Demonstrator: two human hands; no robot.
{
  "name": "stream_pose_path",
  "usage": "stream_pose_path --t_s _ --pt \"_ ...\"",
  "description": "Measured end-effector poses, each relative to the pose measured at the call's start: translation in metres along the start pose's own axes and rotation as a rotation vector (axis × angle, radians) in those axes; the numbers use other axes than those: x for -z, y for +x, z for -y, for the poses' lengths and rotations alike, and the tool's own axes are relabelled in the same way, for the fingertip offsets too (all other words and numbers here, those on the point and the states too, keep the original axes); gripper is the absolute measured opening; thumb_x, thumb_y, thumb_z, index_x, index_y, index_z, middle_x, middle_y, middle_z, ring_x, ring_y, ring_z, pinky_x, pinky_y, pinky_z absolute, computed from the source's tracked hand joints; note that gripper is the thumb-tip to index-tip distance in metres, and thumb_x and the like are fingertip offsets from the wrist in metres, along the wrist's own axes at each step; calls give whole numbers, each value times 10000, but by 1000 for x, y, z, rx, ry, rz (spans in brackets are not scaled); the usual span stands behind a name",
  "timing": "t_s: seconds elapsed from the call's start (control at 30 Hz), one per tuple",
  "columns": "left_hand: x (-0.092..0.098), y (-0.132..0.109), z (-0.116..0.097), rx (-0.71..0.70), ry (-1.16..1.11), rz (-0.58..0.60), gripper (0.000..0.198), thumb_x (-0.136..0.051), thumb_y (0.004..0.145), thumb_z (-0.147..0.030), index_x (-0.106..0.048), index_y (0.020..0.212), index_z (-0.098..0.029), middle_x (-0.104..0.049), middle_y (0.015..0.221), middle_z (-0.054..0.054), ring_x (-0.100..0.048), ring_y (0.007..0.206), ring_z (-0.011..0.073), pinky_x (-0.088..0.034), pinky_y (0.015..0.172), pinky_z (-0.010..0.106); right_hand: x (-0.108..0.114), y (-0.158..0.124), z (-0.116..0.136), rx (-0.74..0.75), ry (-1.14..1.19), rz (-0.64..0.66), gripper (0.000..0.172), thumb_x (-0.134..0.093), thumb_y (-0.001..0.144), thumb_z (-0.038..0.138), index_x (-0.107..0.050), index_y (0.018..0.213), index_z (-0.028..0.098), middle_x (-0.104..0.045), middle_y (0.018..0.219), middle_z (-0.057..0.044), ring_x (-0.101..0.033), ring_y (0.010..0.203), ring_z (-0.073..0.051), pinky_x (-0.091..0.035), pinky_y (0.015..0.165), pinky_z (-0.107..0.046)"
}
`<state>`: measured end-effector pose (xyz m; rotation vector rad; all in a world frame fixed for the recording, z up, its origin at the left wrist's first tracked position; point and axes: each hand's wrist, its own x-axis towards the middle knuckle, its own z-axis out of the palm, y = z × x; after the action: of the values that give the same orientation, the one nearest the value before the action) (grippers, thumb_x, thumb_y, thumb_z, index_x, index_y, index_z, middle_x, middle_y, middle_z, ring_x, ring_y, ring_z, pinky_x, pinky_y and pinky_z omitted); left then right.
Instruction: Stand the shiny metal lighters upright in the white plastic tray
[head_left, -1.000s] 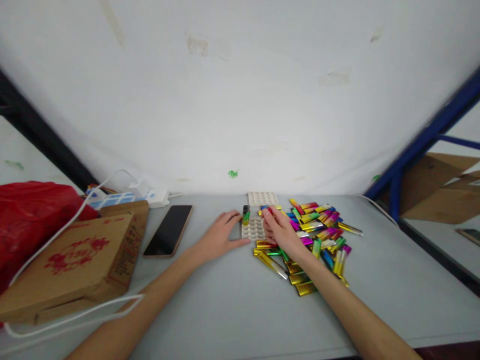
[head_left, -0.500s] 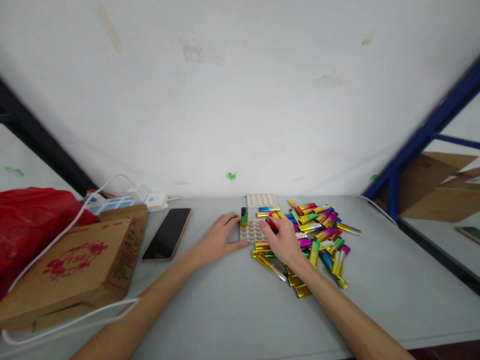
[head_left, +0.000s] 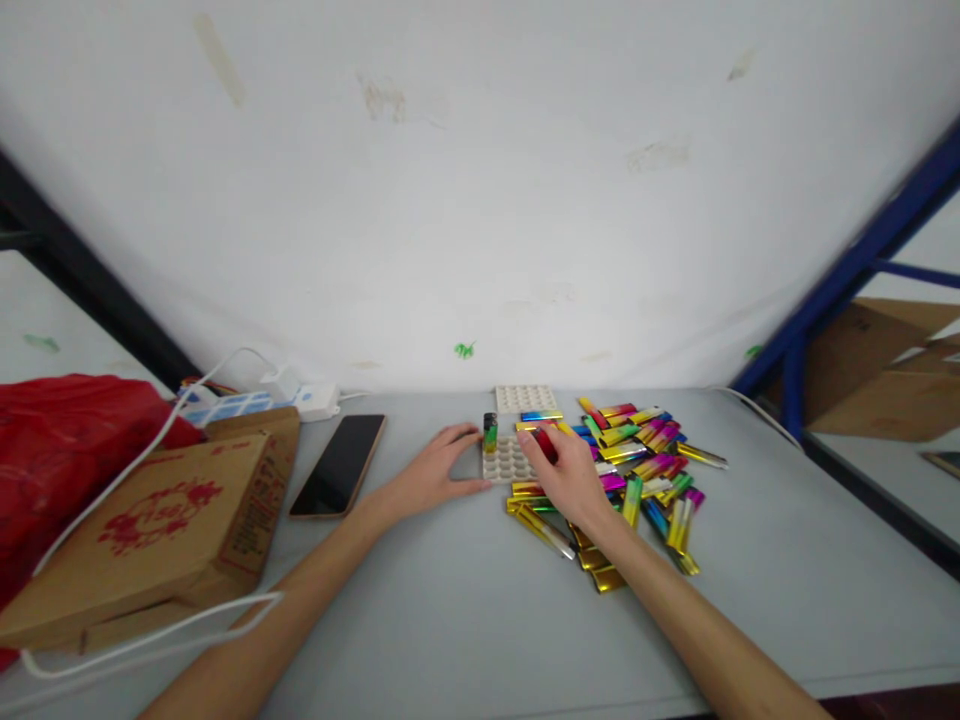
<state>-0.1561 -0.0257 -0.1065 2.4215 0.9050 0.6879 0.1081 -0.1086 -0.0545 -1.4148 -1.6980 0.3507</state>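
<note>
A pale tray with rows of small sockets (head_left: 504, 468) lies on the table between my hands. One lighter with a black top and a green-yellow body (head_left: 490, 436) stands upright at the tray's far left corner. My left hand (head_left: 444, 466) rests at the tray's left edge, thumb and fingers spread apart, holding nothing. Over the tray's right part, my right hand (head_left: 568, 474) pinches a red lighter (head_left: 546, 446), mostly hidden by the fingers. Beside and beneath that hand spreads a loose pile of shiny multicoloured lighters (head_left: 651, 468).
A second pale socketed tray (head_left: 523, 399) lies against the wall. To the left are a phone (head_left: 339, 467), a cardboard box (head_left: 161, 520), a red plastic bag (head_left: 71, 450) and a white power strip (head_left: 315, 401). A white cable (head_left: 150, 640) crosses near my left forearm.
The red lighter in my right hand looks slightly more raised and tilted over the tray. My left hand stays at the tray's edge. The whole view has shifted slightly.
</note>
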Motion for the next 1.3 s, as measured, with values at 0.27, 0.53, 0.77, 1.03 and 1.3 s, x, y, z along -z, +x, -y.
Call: stream_pose_path --t_s 0.27,0.53,0.77,1.03,1.3 --pt "-4 -1 -3 -1 -16 -24 753 -900 965 -626 -702 1588 -253 -635 1672 168 -611 1570 375 -475 1373 536 -4 -2 -3 201 -16 78 333 -504 1199 439 -606 934 265 -720 947 -65 -695 918 -262 -534 845 -364" --pt "-6 -2 -5 1 8 -38 768 -908 961 -605 -686 1600 -243 -632 1675 180 -611 1569 385 -471 1374 550 -10 1 0 207 -42 66 383 -550 1204 440 -593 866 265 -682 779 -18 -680 761 -237 -483 735 -340" --pt "-7 -2 -5 7 3 -38 761 -918 957 -571 -682 1607 -252 -629 1683 177 -607 1575 389 -470 1373 563 -15 3 -12 227 -54 161 230 -611 1201 350 -710 1035 225 -821 938 -62 -777 904 -254 -520 822 -327" --pt "-9 -2 -4 5 9 -52 735 -930 944 -532 -695 1583 -256 -628 1681 173 -605 1572 379 -474 1371 560 -23 14 -6 269 -450 248 271 -613 1213 401 -742 1097 193 -842 1074 -133 -775 1025 -296 -517 930 -391" --pt "-8 -2 -3 -2 12 -46 718 -920 955 -515 -690 1583 -255 -632 1674 160 -608 1566 375 -469 1379 547 -33 13 2 277 -678 201 374 -606 1200 525 -778 1120 203 -820 1131 -153 -734 1104 -317 -485 953 -415"
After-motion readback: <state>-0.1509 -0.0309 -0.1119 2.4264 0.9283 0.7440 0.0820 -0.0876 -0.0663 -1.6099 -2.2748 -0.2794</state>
